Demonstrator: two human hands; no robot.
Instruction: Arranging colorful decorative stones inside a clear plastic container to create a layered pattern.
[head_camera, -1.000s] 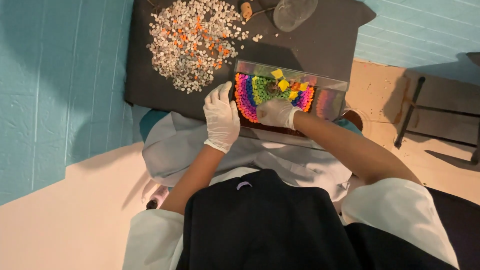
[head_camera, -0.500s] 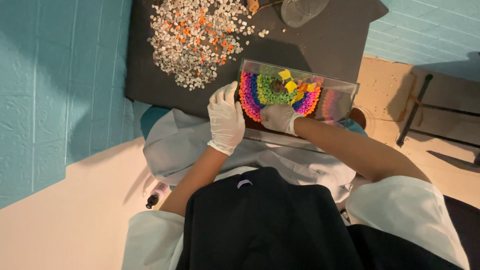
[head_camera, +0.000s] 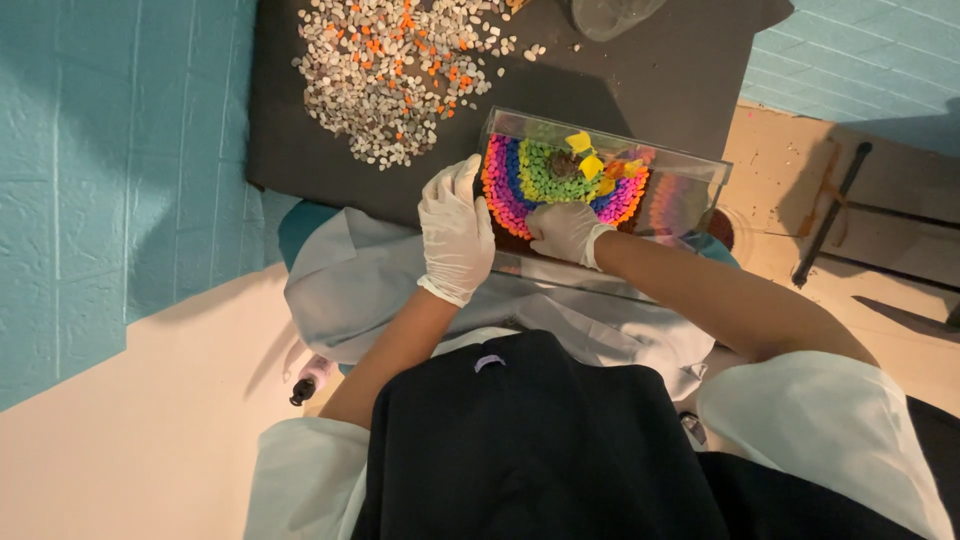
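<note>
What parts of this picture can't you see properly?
Head view only:
- right hand fingertips: curled under inside the clear box.
- box's near bottom: hidden behind both gloved hands; left hand covers its left end.
- clear container: cut off by top edge.
- pebble pile: top cropped.

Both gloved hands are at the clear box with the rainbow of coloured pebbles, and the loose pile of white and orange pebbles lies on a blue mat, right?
Not quite. The head view shows the pebble pile on a black mat, not blue; the blue is the wall. The rest holds: the left hand and right hand are at the clear box.
</note>
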